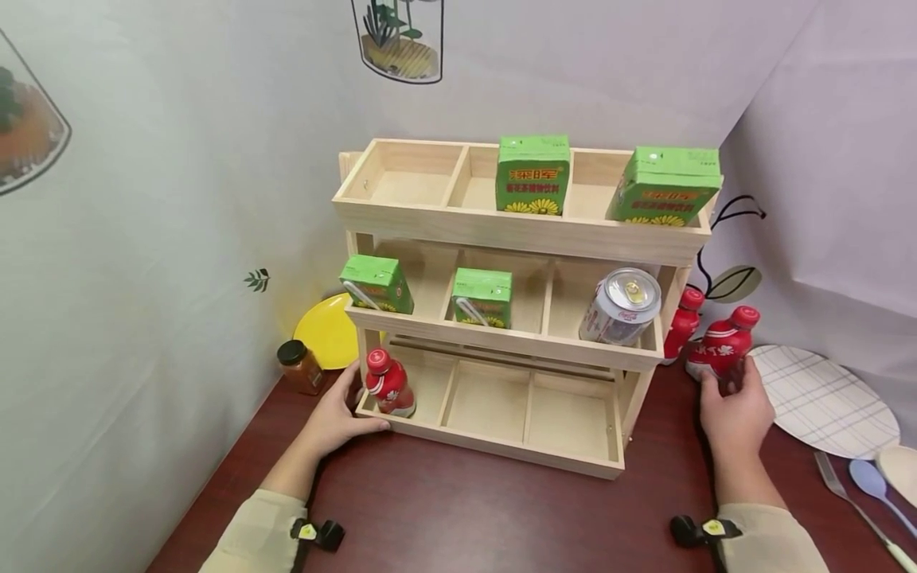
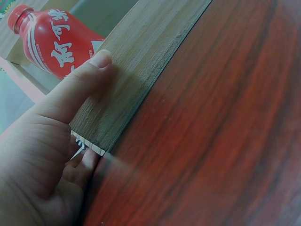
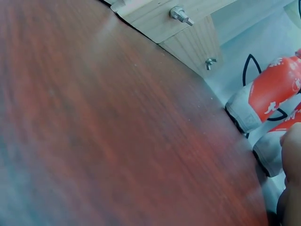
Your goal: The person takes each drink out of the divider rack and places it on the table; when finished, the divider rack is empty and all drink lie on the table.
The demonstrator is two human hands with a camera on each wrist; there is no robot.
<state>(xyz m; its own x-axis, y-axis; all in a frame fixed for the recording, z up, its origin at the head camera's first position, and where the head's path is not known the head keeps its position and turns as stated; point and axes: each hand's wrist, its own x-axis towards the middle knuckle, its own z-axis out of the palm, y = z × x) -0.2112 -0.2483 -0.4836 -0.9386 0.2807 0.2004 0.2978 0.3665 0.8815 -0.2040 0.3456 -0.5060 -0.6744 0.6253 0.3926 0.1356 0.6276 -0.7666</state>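
Note:
A three-tier wooden rack stands on the table. My left hand grips its lower left corner, thumb on the front board and fingers around the side, as the left wrist view shows close up. Just behind that thumb a red bottle stands in the bottom tier's left compartment. To the right of the rack, my right hand holds another red bottle low on its body; the bottle leans slightly right. A third red bottle is beside it, partly hidden by the rack.
Green drink cartons sit on the upper two tiers, with a silver can on the middle right. A spice jar and yellow plate are left; a checked plate, fork and spoon are right.

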